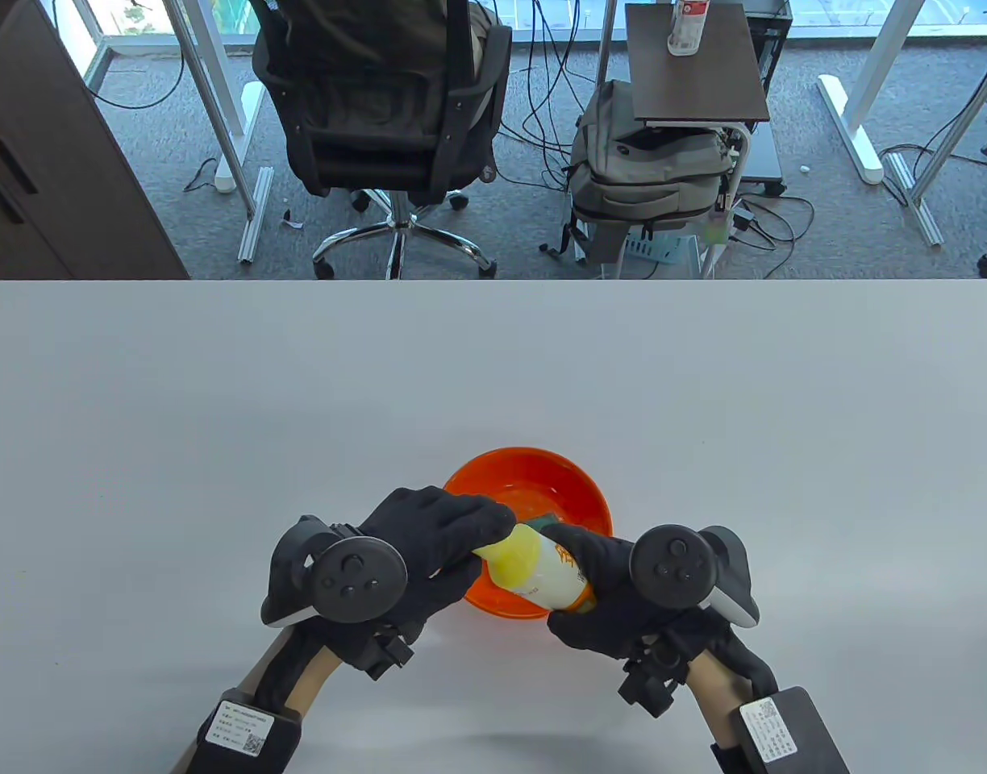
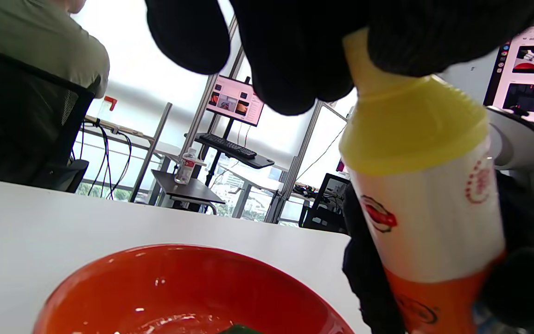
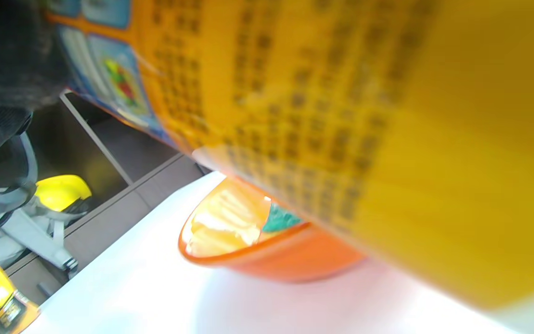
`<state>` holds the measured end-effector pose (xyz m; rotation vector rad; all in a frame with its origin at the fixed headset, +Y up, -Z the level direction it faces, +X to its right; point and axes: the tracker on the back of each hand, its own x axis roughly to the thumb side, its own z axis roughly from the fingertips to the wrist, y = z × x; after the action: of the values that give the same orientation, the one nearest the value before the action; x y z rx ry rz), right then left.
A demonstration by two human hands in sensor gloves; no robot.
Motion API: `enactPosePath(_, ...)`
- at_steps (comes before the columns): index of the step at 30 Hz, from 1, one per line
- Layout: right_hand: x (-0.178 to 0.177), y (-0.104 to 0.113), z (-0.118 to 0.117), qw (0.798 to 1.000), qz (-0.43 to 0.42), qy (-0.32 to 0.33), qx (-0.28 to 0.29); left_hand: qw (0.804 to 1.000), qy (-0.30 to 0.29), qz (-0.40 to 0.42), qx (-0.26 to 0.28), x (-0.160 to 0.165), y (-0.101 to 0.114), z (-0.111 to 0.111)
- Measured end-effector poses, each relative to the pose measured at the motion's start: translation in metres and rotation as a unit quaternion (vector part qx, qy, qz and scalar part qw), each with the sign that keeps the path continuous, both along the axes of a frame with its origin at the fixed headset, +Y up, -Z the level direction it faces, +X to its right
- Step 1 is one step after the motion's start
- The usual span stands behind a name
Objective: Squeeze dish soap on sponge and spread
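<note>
Black-gloved left hand has its grip closed on the yellow cap end of the soap bottle. Bottle lies tilted above the orange bowl on the surface, cap left, base right. Sponge (green, mostly hidden) sits in the bowl below. Right hand wraps the base.

Glossy plastic bowl, matt table

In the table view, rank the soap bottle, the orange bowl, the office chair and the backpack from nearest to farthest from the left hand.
1. Soap bottle: the left hand grips its top end.
2. Orange bowl: directly under and beyond the fingers.
3. Office chair: on the floor past the table's far edge, straight ahead.
4. Backpack: on the floor, farther right.
</note>
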<state>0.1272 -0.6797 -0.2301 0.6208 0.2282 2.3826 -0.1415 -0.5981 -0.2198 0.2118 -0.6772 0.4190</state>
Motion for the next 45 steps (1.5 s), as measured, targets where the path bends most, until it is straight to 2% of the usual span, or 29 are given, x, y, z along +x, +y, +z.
enactPosePath(5,-0.001,-0.001,0.0,0.996,-0.014,0.05,-0.073,0.999,-0.005,-0.025,0.023,0.003,0.004,0.009)
enactPosePath(11,0.0,-0.006,-0.002,0.986,-0.015,0.093,-0.136,0.998,-0.011,-0.053,0.027,0.007,0.006,0.015)
enactPosePath(19,0.002,-0.005,-0.003,0.984,0.003,0.101,-0.146,0.997,-0.014,-0.078,0.021,0.011,0.006,0.015)
enactPosePath(20,0.002,-0.006,-0.003,0.984,0.012,0.104,-0.146,0.997,-0.007,-0.072,0.024,0.009,0.008,0.014)
enactPosePath(21,0.001,-0.004,0.0,0.984,0.042,0.113,-0.132,0.997,-0.005,-0.055,0.053,0.007,0.008,0.012)
enactPosePath(23,-0.002,-0.002,0.001,0.985,0.055,0.11,-0.12,0.999,-0.016,-0.036,0.003,0.003,0.003,0.007)
enactPosePath(24,-0.002,-0.001,0.002,0.987,0.05,0.103,-0.111,1.0,-0.011,-0.029,-0.002,0.001,0.003,0.005)
enactPosePath(27,0.002,0.003,0.001,0.995,0.038,0.056,-0.067,1.0,0.007,-0.002,-0.028,-0.008,0.0,-0.002)
enactPosePath(29,0.006,0.008,0.002,0.999,0.032,0.01,-0.011,0.999,0.033,0.017,-0.033,-0.016,-0.001,-0.007)
enactPosePath(31,0.012,0.015,0.005,0.995,0.021,-0.062,0.07,0.997,0.06,0.008,-0.046,-0.024,-0.005,-0.013)
enactPosePath(34,0.016,0.023,0.01,0.961,0.054,-0.168,0.212,0.993,0.1,-0.032,-0.051,-0.037,-0.018,-0.019)
enactPosePath(37,0.016,0.026,0.013,0.906,0.122,-0.236,0.328,0.981,0.147,-0.121,-0.05,-0.054,-0.041,-0.023)
enactPosePath(41,0.01,0.023,0.013,0.865,0.196,-0.261,0.381,0.953,0.205,-0.214,-0.057,-0.081,-0.075,-0.03)
enactPosePath(45,-0.006,0.02,0.014,0.822,0.271,-0.249,0.434,0.936,0.237,-0.225,-0.13,-0.111,-0.104,-0.042)
